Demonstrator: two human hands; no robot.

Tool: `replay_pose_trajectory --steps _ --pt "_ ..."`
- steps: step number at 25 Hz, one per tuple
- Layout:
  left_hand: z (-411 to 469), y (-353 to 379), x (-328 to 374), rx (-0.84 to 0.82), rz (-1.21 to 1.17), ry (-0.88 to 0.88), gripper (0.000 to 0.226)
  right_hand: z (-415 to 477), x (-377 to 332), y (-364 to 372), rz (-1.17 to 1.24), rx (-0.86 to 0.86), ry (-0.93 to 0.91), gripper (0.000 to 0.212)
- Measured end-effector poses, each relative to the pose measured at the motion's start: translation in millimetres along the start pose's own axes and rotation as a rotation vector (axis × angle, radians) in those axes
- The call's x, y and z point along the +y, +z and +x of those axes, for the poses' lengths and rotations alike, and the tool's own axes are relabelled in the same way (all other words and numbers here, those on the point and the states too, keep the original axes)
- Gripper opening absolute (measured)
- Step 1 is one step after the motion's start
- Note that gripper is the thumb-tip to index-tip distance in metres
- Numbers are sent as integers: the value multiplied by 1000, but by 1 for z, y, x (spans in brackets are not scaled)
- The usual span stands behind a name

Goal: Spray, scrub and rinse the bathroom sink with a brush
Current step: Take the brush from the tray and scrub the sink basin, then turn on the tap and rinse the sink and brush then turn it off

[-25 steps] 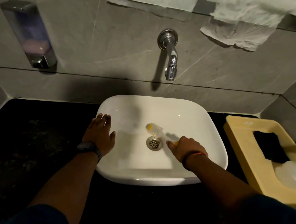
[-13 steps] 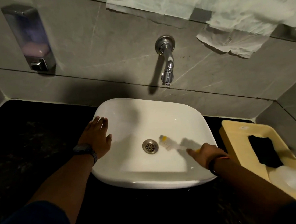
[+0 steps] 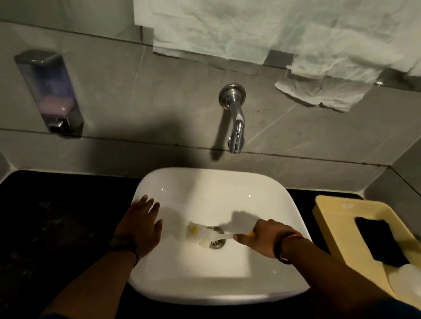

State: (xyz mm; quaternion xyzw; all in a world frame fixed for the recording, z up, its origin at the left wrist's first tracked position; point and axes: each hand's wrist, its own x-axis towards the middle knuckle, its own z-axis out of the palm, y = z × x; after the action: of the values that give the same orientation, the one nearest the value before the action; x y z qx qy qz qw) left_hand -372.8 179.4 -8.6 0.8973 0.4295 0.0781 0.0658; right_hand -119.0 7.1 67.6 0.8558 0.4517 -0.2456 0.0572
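A white basin sink (image 3: 268, 200) sits on a black counter. My right hand (image 3: 260, 236) grips the handle of a small white and yellow brush (image 3: 201, 234). The brush head lies on the basin floor, just left of the metal drain (image 3: 217, 244) and partly over it. My left hand (image 3: 141, 225) rests flat with fingers spread on the sink's left rim. A chrome wall tap (image 3: 235, 120) hangs above the basin, and no water runs from it. A clear spray bottle (image 3: 420, 285) with an orange and yellow nozzle lies at the lower right.
A cream tray (image 3: 340, 221) on the right counter holds a black pad (image 3: 379, 240) and the spray bottle. A soap dispenser (image 3: 50, 93) is fixed to the wall at upper left. White paper sheets (image 3: 268, 23) hang on the wall above the tap. The black counter (image 3: 42, 229) extends to the left.
The brush head swept from right of the drain to left of it, and my right hand moved left with it. My left hand stayed on the rim. The camera tilted.
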Motion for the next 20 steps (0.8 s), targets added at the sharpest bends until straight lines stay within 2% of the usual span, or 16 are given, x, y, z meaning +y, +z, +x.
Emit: replay_pose_trajectory --steps 3,5,6,8,10,12,15,18,20 --pt "47 -44 53 159 -701 -146 42 3 8 -42 197 56 57 58" --pt "84 -82 104 93 -1164 -213 32 1 18 -63 356 77 97 60" --pt "98 -97 127 46 -1304 -187 30 1 24 -70 444 79 121 61" --pt "120 -117 175 0 -1398 -114 34 -2 50 -87 589 79 141 61" --pt "125 -115 185 26 -1442 -174 39 0 62 -94 587 44 114 60" --pt "126 -110 172 -11 -1548 -214 38 -2 61 -95 593 30 99 60" --pt "133 -110 158 -84 -1686 -177 31 -7 57 -96 634 16 85 60" --pt "144 -112 157 -128 -1611 -208 25 -9 65 -98 683 -38 93 60" --pt "145 -113 150 -4 -1520 -253 16 -11 65 -97 684 -65 84 62"
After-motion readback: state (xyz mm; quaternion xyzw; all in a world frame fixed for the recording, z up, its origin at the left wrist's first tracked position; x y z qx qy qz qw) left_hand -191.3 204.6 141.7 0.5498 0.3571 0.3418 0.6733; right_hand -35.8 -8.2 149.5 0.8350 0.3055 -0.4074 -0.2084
